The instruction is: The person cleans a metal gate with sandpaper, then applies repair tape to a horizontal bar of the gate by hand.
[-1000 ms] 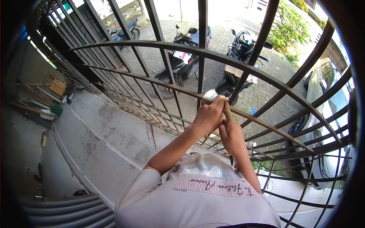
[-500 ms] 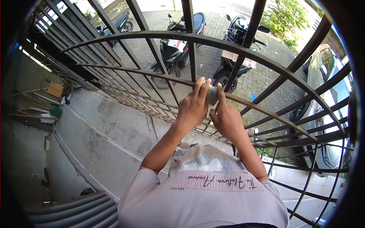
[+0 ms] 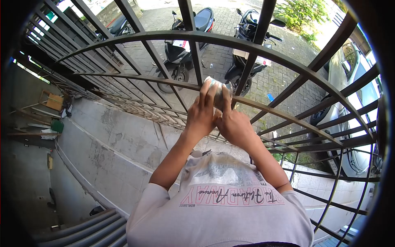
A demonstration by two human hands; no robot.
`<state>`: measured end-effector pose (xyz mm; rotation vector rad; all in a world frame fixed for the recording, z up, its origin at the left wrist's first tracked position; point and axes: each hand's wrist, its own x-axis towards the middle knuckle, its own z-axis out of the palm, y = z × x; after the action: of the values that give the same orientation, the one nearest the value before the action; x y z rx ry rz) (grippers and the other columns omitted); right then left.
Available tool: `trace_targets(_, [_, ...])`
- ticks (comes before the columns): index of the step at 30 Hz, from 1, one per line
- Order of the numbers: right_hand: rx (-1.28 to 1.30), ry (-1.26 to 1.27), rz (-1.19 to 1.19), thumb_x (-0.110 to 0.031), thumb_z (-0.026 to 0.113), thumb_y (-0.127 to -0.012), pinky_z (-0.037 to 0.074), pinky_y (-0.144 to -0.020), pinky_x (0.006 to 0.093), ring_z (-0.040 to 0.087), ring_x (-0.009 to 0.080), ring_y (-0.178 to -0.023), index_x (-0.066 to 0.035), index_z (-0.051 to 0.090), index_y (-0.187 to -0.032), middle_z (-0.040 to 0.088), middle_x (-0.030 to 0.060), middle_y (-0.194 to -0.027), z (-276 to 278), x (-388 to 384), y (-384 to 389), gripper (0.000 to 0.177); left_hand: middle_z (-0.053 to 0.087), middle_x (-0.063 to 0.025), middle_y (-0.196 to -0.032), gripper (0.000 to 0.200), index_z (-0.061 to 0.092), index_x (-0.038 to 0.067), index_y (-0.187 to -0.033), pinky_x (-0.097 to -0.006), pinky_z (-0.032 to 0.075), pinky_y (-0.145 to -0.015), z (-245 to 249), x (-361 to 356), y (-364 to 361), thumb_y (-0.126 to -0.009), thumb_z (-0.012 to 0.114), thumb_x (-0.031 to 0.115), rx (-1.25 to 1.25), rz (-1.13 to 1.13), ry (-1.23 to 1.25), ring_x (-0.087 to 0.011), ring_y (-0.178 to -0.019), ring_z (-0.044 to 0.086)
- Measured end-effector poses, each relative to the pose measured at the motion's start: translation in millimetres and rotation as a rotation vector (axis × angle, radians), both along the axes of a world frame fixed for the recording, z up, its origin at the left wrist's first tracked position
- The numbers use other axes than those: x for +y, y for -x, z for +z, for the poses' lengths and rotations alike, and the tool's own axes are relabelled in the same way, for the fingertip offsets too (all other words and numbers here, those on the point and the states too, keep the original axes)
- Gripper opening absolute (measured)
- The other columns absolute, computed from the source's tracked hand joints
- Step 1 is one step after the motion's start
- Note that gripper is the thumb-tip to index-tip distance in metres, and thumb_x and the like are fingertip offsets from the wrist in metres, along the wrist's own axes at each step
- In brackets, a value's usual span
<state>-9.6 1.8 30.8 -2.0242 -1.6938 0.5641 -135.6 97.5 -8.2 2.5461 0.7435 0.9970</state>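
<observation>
Both hands are at the lower horizontal bar of a dark metal gate (image 3: 284, 116). A small grey, pale-edged sheet (image 3: 218, 100), like sandpaper, is bent over this bar beside an upright. My left hand (image 3: 200, 117) presses its fingers over the sheet from the left, fingertips on the bar's top. Against the sheet's right side, my right hand (image 3: 233, 125) has its index finger stretched up and its other fingers curled. The two hands touch at the thumbs. Part of the sheet is hidden behind the fingers.
Beyond the bars stand a black motorcycle (image 3: 179, 53), another motorcycle (image 3: 242, 53) and a light-coloured car (image 3: 358, 152). A tiled ledge (image 3: 119, 136) runs along the gate's near side. Wood scraps (image 3: 37, 108) lie at the far left, and ridged grey slats (image 3: 82, 230) at lower left.
Both hands and the sheet have shifted slightly left in view, as has the scene. More of the sheet now shows between the fingers, and the hands have drawn closer together.
</observation>
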Motion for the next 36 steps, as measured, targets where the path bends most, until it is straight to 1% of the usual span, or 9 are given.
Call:
trace_targets(7, [0.046,-0.044,0.013,-0.018,0.056,-0.093,0.052,-0.07,0.059,0.066,0.0512,-0.074,-0.003,-0.003,-0.159,0.068,0.0317,-0.079,-4,-6,-2,0.089,0.023,-0.025,-0.16,0.097,0.021,0.003,-0.155,-0.0519,0.055,-0.097,5,-18,1,-0.073,0.074,0.0,-0.022,-0.008,-0.014,-0.052,-0.13,0.05])
trace_targets(8, [-0.013,-0.086,0.071,-0.016,0.058,-0.089,0.053,-0.064,0.0573,0.068,0.0476,-0.069,0.008,-0.001,-0.156,0.069,0.0295,-0.077,-2,-10,-5,0.092,0.023,-0.0255,-0.159,0.097,0.022,0.002,-0.154,-0.0516,0.055,-0.097,7,-22,1,-0.073,0.074,-0.001,-0.036,-0.018,0.023,-0.0518,-0.13,0.05])
trace_targets(15, [-0.005,-0.134,-0.032,-0.019,0.055,-0.091,0.054,-0.063,0.0547,0.068,0.047,-0.066,0.008,-0.004,-0.156,0.069,0.0295,-0.077,-20,11,-2,0.091,0.025,-0.0255,-0.157,0.095,0.023,0.002,-0.153,-0.0501,0.056,-0.095,15,-3,-8,-0.072,0.072,-0.005,0.093,-0.046,0.057,-0.0499,-0.13,0.05])
trace_targets(16, [-0.009,-0.14,-0.031,-0.019,0.055,-0.091,0.054,-0.063,0.0547,0.068,0.047,-0.066,0.008,-0.004,-0.156,0.069,0.0295,-0.077,-16,5,-2,0.091,0.028,-0.0256,-0.157,0.094,0.024,0.001,-0.154,-0.0469,0.057,-0.094,12,-7,-6,-0.075,0.075,0.002,0.051,-0.043,-0.003,-0.0476,-0.122,0.059])
trace_targets(19, [0.013,-0.095,-0.007,-0.02,0.054,-0.093,0.053,-0.063,0.0549,0.068,0.047,-0.068,0.007,-0.004,-0.156,0.069,0.0297,-0.077,-8,-10,-3,0.09,0.026,-0.0249,-0.157,0.093,0.024,0.004,-0.154,-0.05,0.056,-0.094,15,-19,3,-0.075,0.072,-0.003,0.044,-0.067,0.051,-0.0495,-0.129,0.051])
trace_targets(22, [0.092,-0.113,-0.067,-0.014,0.053,-0.095,0.051,-0.066,0.0571,0.064,0.0518,-0.07,0.001,-0.005,-0.158,0.066,0.0334,-0.078,-21,-2,0,0.087,0.028,-0.0246,-0.155,0.095,0.023,0.006,-0.154,-0.0496,0.057,-0.094,9,-3,-7,-0.074,0.073,-0.002,0.117,-0.075,0.079,-0.0491,-0.127,0.053])
trace_targets(25, [0.127,-0.119,-0.074,-0.014,0.053,-0.094,0.051,-0.067,0.0573,0.064,0.0519,-0.071,0.001,-0.004,-0.158,0.066,0.0335,-0.078,-22,10,-3,0.087,0.032,-0.0242,-0.151,0.096,0.022,0.005,-0.153,-0.0497,0.057,-0.093,9,1,-11,-0.073,0.074,-0.001,0.171,-0.072,0.095,-0.0489,-0.125,0.055])
trace_targets(31, [0.055,-0.062,0.002,-0.017,0.061,-0.087,0.054,-0.068,0.0547,0.067,0.0513,-0.072,0.006,0.006,-0.154,0.066,0.0337,-0.075,4,-8,-8,0.089,0.026,-0.0231,-0.161,0.11,0.013,0.006,-0.16,-0.0482,0.058,-0.092,16,-24,10,-0.07,0.075,-0.001,0.142,-0.076,0.085,-0.0487,-0.129,0.053])
trace_targets(36, [0.111,-0.128,-0.019,-0.016,0.057,-0.091,0.052,-0.069,0.0572,0.065,0.0516,-0.072,0.005,0.005,-0.154,0.066,0.0333,-0.077,-9,13,3,0.085,0.026,-0.0186,-0.163,0.103,0.019,0.008,-0.159,-0.0476,0.058,-0.092,10,4,2,-0.071,0.073,-0.002,0.07,-0.02,0.023,-0.0465,-0.129,0.054])
